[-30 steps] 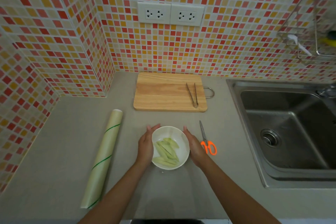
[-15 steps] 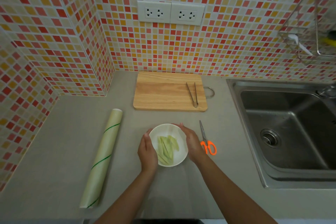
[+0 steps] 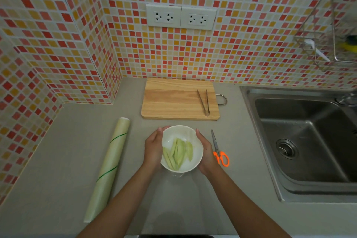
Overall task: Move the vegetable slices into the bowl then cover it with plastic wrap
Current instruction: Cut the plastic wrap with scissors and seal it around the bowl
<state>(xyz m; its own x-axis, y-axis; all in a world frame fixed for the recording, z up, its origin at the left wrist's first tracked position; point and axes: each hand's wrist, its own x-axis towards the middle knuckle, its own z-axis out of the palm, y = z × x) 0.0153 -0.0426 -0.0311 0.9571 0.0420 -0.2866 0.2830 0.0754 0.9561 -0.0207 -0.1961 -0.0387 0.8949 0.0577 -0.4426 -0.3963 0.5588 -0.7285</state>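
White bowl point(image 3: 194, 162) on grey tabletop point(image 3: 58, 160), just in front of the cutting board point(image 3: 173, 100). Pale green vegetable slices point(image 3: 177, 152) lie inside, long axes running near-to-far, slightly fanned. Left hand point(image 3: 153, 148) and right hand point(image 3: 205, 150) cup opposite sides of the bowl, fingers curved against its wall. Plastic wrap roll point(image 3: 109, 168) lies left, long axis near-to-far, tilted right at the far end.

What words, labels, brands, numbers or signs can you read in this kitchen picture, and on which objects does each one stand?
None: no readable text shows anywhere in this view.
Plastic wrap roll: only green diagonal lines, no lettering.
Wall sockets: pin holes only, no marking legible.
Scissors, tongs, cutting board, bowl: no print visible.
Items in the wire rack: too blurred to tell.
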